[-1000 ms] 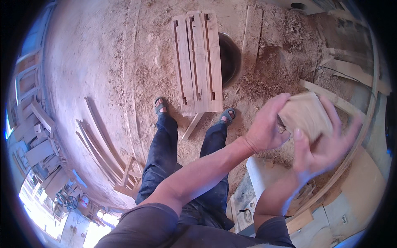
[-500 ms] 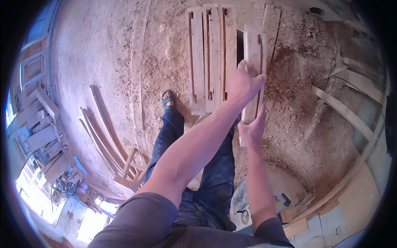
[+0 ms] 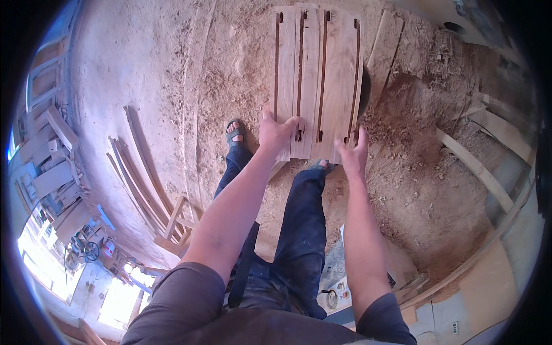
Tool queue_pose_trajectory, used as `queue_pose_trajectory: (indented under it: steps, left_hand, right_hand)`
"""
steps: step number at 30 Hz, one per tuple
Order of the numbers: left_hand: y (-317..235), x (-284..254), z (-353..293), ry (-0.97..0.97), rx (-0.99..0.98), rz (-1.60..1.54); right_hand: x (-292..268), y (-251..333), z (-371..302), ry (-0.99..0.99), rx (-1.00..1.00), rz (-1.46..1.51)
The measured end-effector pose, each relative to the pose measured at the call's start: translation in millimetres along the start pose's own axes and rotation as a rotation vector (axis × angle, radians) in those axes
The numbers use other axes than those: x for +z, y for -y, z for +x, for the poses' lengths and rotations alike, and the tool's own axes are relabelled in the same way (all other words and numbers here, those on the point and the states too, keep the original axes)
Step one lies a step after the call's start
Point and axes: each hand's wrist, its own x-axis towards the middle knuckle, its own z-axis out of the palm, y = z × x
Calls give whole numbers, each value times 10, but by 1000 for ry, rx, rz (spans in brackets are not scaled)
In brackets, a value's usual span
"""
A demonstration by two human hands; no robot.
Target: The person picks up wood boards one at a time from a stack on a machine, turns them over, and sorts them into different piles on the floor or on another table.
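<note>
A row of grooved wooden boards (image 3: 310, 75) is lying side by side between a woodworker's two hands, their dark grooves (image 3: 324, 75) running lengthwise away from the person. The left hand (image 3: 278, 137) is gripping the near left edge, half open, its thumb resting on top and its fingers lying along the side. The right hand (image 3: 353, 154) is holding the near right corner in much the same way, thumb above, fingers around the edge.

Just beyond the right hand, a dark round object (image 3: 364, 92) is showing partly from beneath the boards, and a loose plank (image 3: 386, 49) is lying farther out. Sawdust and shavings are covering the floor (image 3: 425, 184) around both hands. Well to the right of the right hand, a long beam (image 3: 477, 169) is resting at a slant. Well to the left of the left hand, slender strips (image 3: 138, 150) are lying beside a small wooden frame (image 3: 174, 219), with a handwheel machine (image 3: 91, 251) standing farther off near bright windows (image 3: 37, 264). Below the right hand, a control panel (image 3: 343, 290) is showing markings too small to read.
</note>
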Motion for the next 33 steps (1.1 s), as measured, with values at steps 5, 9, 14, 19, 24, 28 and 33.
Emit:
queue_pose_trajectory:
  steps: [5,9,14,19,24,28,33]
  left_hand:
    - [62,-145,52,120,63,-83]
    - [247,-79,142,174,31,-132]
    - [319,-95,199,169,36,-93]
    - [111,-161,100,170,112,-41]
    - [78,-71,76,-55,176,290]
    - [-131,166,35,-224,299,251]
    - [-587,373,-49,-210,106,507]
  right_hand:
    - [273,-256,-456,-170,614,834]
    - [622,-472,-559,-118,634,1295]
    - [722,-419,-470,-282,671,1305]
    - [521,-881,-406,-327,576,1262]
    - [548,-794,-532,-237,649,1297]
    - [897,-759,-787,1,808,1187]
    - [1244,-533,-851,47,698,1353]
